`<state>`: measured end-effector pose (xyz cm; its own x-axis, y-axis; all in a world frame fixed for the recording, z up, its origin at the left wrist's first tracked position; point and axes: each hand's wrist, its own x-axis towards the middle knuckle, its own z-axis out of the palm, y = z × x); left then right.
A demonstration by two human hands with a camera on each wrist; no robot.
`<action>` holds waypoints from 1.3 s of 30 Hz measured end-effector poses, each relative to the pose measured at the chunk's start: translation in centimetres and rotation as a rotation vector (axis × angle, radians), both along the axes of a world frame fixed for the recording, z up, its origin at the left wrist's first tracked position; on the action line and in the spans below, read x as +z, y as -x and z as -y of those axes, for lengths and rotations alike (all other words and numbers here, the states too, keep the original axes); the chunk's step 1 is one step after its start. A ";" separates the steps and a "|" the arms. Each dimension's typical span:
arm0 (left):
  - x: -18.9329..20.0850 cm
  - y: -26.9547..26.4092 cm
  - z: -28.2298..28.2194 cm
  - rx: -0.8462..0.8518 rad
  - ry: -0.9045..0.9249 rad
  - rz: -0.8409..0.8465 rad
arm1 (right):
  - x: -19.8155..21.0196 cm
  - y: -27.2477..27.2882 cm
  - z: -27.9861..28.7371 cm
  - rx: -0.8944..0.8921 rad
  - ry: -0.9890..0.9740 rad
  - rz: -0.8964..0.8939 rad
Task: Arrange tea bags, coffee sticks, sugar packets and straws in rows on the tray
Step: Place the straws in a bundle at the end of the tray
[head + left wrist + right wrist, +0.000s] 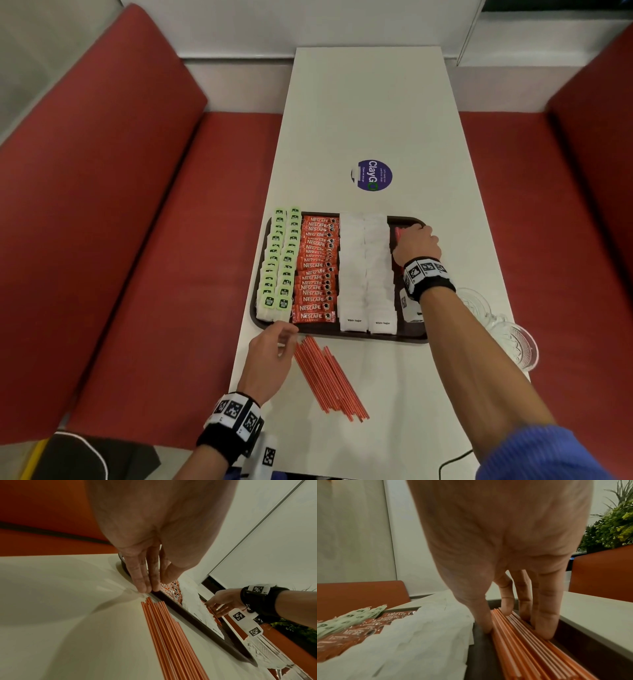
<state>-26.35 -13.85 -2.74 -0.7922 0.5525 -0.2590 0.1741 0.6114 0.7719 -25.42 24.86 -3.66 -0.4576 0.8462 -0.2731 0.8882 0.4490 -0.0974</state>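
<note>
At the right of the tray (376, 337), the right hand (416, 245) clamps a straw bundle (513, 642) between thumb and fingers; the left hand (270, 363), fingers straight, touches the near rim.

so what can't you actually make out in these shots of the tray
- tray straws: in the head view the right hand covers most; in the right wrist view the bottom edge cuts them, so no count.
- tea bags label print: too small in the head view, blurred in the right wrist view.
- glass dishes: the right forearm hides part in the head view.
- left hand fingertips: on the tray rim or the table, unclear.
</note>
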 end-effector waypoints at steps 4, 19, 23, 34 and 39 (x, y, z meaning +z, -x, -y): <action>0.1 0.1 0.1 -0.016 0.009 -0.006 | 1.5 -0.3 0.3 -0.003 0.003 -0.001; -0.2 -2.7 0.0 -0.081 0.182 -0.166 | 4.3 -17.9 25.6 0.160 0.326 -0.122; -0.7 -3.7 0.0 -0.144 0.152 -0.213 | 2.1 -19.3 29.6 0.170 0.250 -0.065; -1.5 -4.5 1.1 -0.150 0.137 -0.183 | -0.7 -14.9 30.4 0.322 0.037 -0.118; -1.5 -4.3 1.2 -0.177 0.104 -0.174 | -0.9 -14.0 29.4 0.307 0.148 -0.140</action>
<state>-22.03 -15.05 -4.28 -0.7231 0.6642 -0.1895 0.4103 0.6338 0.6558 -11.39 -4.50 -4.59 -0.7256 0.6197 -0.2989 0.6879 0.6643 -0.2925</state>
